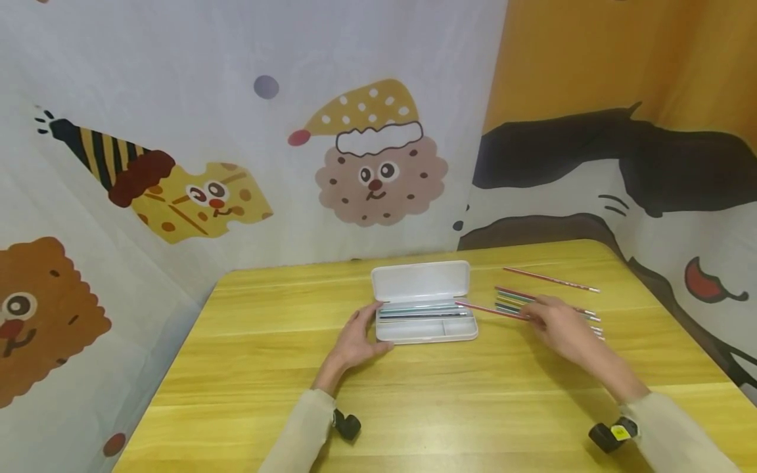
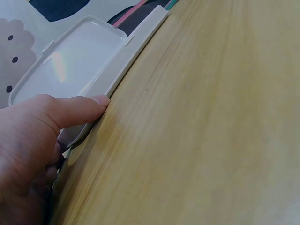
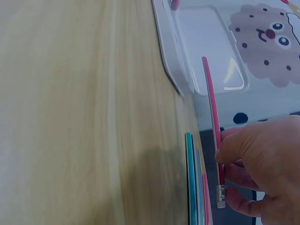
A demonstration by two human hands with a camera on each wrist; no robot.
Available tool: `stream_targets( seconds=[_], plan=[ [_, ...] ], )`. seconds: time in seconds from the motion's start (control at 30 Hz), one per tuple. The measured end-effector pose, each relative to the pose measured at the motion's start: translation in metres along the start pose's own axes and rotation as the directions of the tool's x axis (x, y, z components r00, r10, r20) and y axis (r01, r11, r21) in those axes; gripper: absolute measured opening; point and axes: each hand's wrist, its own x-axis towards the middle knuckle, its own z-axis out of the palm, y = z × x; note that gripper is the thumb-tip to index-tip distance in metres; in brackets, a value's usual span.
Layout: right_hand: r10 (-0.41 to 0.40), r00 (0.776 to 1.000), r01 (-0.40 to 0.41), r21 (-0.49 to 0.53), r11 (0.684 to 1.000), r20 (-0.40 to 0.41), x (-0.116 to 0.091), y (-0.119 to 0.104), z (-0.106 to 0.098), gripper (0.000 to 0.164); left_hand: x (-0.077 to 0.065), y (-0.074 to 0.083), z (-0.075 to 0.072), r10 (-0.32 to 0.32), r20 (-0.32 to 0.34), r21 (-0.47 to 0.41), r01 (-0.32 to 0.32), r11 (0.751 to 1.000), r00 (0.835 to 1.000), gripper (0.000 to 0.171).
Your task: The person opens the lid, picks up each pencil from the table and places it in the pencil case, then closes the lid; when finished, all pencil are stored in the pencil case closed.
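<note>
A white pencil case [image 1: 408,332] lies with its lid [image 1: 421,281] raised, and several pencils [image 1: 421,315] are in its rear compartment. My left hand [image 1: 355,340] grips the case's left end; in the left wrist view the thumb [image 2: 82,110] presses its front edge. With my right hand [image 1: 562,326] I pinch a red pencil [image 3: 213,103] near its eraser end. That pencil's far tip points left, over the right side of the case in the head view. Beneath and beside the right hand lies a row of several coloured pencils [image 1: 507,301], partly hidden by it.
Another red pencil [image 1: 550,280] lies apart, behind the row. Everything rests on a yellow wood-grain table [image 1: 266,368], its back edge against a cartoon-printed cloth [image 1: 236,98]. Each wrist wears a small black camera [image 1: 347,426].
</note>
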Motion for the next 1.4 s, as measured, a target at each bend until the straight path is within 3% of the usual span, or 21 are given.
stream_targets(
  seconds=[0.63, 0.97, 1.4],
  plan=[
    [-0.074, 0.996, 0.070, 0.067, 0.995, 0.059, 0.044, -0.027, 0.025, 0.026, -0.001, 0.002, 0.001, -0.008, 0.003, 0.021, 0.008, 1.000, 1.000, 0.092],
    [-0.108, 0.989, 0.099, 0.089, 0.991, 0.101, 0.066, -0.042, 0.039, 0.022, -0.002, 0.003, 0.000, -0.020, 0.001, -0.013, 0.020, 1.000, 1.000, 0.092],
    [-0.140, 0.981, 0.124, 0.120, 0.985, 0.138, 0.084, -0.054, 0.059, 0.025, -0.002, 0.003, 0.000, -0.020, 0.000, 0.000, 0.020, 1.000, 1.000, 0.092]
  ],
)
